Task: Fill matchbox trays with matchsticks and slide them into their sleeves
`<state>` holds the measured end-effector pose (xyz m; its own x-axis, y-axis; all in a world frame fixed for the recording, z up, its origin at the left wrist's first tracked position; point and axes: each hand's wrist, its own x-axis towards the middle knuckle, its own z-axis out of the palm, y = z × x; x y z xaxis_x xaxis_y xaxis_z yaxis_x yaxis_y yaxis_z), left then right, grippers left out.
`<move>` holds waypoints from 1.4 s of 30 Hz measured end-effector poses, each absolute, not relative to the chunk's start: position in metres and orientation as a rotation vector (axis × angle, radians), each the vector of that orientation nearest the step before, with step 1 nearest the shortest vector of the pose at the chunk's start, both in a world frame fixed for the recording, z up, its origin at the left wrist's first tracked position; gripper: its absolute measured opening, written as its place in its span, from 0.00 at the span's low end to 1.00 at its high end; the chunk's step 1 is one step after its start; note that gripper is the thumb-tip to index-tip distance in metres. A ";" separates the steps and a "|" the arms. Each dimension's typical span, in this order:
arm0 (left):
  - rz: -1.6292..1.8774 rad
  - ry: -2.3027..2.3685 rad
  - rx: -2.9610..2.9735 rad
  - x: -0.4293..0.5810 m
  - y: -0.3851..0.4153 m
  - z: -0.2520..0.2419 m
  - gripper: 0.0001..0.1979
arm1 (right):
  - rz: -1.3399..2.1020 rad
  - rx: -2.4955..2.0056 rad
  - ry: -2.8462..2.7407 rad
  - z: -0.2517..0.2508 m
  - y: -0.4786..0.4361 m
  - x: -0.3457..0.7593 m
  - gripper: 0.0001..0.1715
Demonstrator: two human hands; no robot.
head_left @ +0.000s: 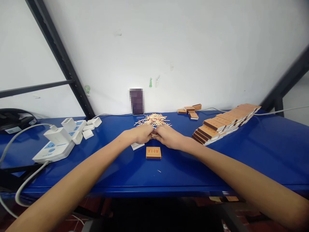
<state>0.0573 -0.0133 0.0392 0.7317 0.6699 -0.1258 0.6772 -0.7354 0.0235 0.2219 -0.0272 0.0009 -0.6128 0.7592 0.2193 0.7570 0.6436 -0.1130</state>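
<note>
1. A glossy blue table (pixel 188 174) spans the frame, its front edge crossing the lower part; below it, dark red floor tiles (pixel 72 224) show at lower left.
2. Behind stands a scuffed white wall (pixel 193 48), with dark metal posts (pixel 58 48) slanting through the upper left and far right.
3. At left centre, a white power strip (pixel 50 154) carries plugged-in chargers (pixel 58 136). A dark, pixelated slab (pixel 136 101) leans upright against the wall, just left of centre.
4. The matchstick pile (pixel 154 120) lies at the centre of the frame; its sticks cross at many angles, a good number lying roughly left to right.
5. The left hand (pixel 143 133) and right hand (pixel 166 135) meet just below the pile, fingers curled inward. Matchsticks (pixel 155 135) show between them, their long axis close to left-right; I cannot tell which grip has them.
6. A white matchbox tray (pixel 137 146) lies partly hidden beneath the left hand, its visible edge rising slightly toward the right.
7. Below the hands, near the centre, an orange matchbox (pixel 153 152) lies flat, printed face up, long axis left to right, brown side toward the front edge.
8. At right, a stepped matchbox stack (pixel 217 124) runs diagonally from lower left to upper right; a small matchbox cluster (pixel 190 109) sits near the wall, right of centre.
</note>
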 end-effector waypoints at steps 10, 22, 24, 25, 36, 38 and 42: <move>-0.111 0.991 2.931 0.054 -0.009 0.029 0.07 | 0.040 -1.200 -2.694 0.000 -0.029 0.222 0.09; -0.085 1.181 2.718 0.002 -0.033 0.064 0.08 | 0.293 -0.841 -2.757 0.034 -0.032 0.184 0.09; -0.067 1.215 2.661 -0.006 -0.039 0.057 0.10 | 0.289 -0.846 -2.799 0.032 -0.032 0.178 0.10; -0.037 1.219 2.638 -0.009 -0.040 0.052 0.12 | 0.265 -0.861 -2.807 0.030 -0.032 0.176 0.10; 0.305 1.106 2.634 -0.017 -0.050 0.024 0.20 | 0.435 -0.985 -2.785 0.026 -0.022 0.202 0.15; 0.322 1.031 2.684 -0.010 -0.046 0.024 0.20 | 0.404 -0.954 -2.775 0.024 -0.022 0.208 0.15; 0.311 0.878 2.752 0.010 -0.033 0.026 0.16 | 0.414 -0.937 -2.778 0.024 -0.026 0.217 0.18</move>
